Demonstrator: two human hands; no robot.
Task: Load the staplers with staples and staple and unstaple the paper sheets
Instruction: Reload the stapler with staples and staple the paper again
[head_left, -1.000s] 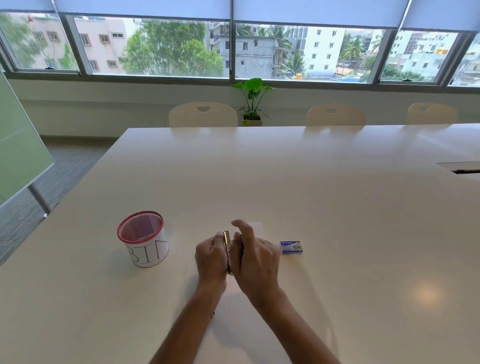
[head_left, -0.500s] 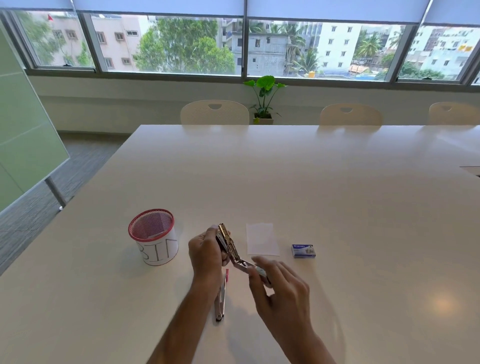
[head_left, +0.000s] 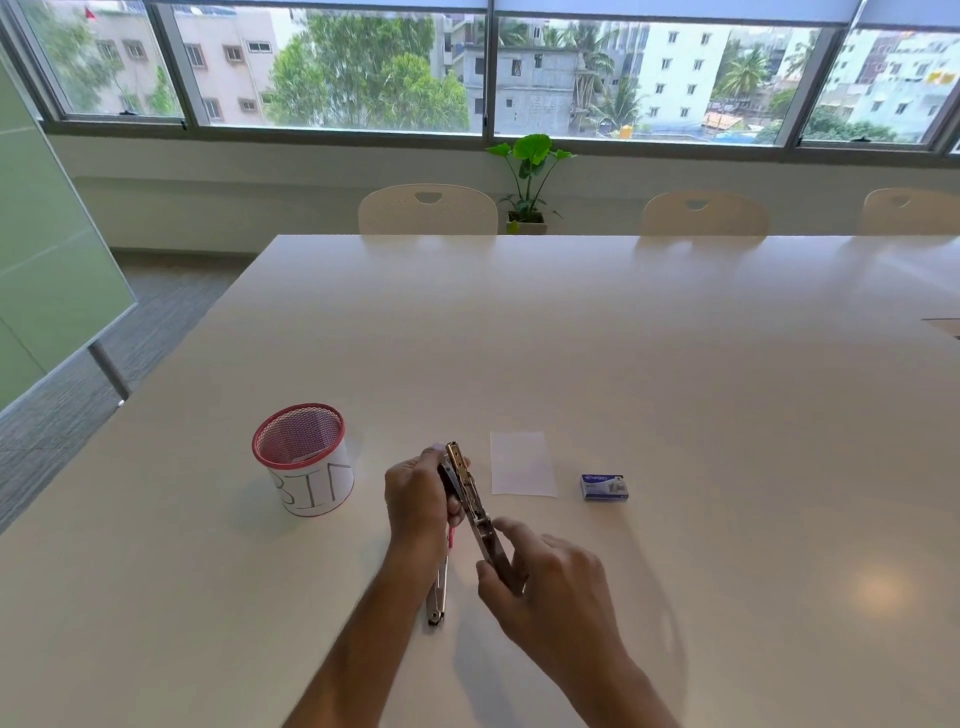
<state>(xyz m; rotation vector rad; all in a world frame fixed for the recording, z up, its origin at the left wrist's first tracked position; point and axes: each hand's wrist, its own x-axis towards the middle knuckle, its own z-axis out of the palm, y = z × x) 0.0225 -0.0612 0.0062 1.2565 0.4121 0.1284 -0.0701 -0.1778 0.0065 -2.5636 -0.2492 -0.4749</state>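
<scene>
The loading step is in hand — the left hand (head_left: 418, 493) grips the stapler (head_left: 475, 512) at its far end, the right hand (head_left: 545, 582) pinches its opened top near the table (head_left: 675, 364). Next, judging by this, staples from the staple box (head_left: 604, 487) — one hand must let go.

White table (head_left: 623, 338) beneath wide windows (head_left: 363, 67)

Head cam, looks fwd/down over table (head_left: 623, 364), hands near.

white table (head_left: 675, 364) bears a mesh cup (head_left: 304, 460), paper sheet (head_left: 522, 463), staple box (head_left: 604, 487), metal tool (head_left: 437, 597).
</scene>
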